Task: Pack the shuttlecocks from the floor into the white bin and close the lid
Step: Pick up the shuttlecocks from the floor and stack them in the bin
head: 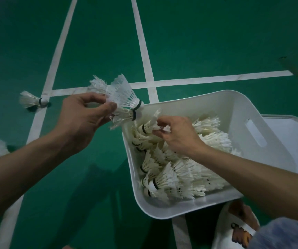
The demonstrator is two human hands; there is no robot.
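From where I stand, nothing here can be read. The white sandal (238, 230) at the lower right carries a brown and orange print on its strap, too blurred to tell letters from a picture. The shuttlecocks (171, 177) in the white bin (162, 211) show only plain black bands.

There, white feather shuttlecocks (169, 178) show black bands, the moulded plastic bin (207, 103) is plain white, and the dark green court floor (216, 42) carries white painted lines (140, 42).

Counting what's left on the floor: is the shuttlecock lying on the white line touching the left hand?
Apart. Head view shows green floor between that shuttlecock and the left hand.
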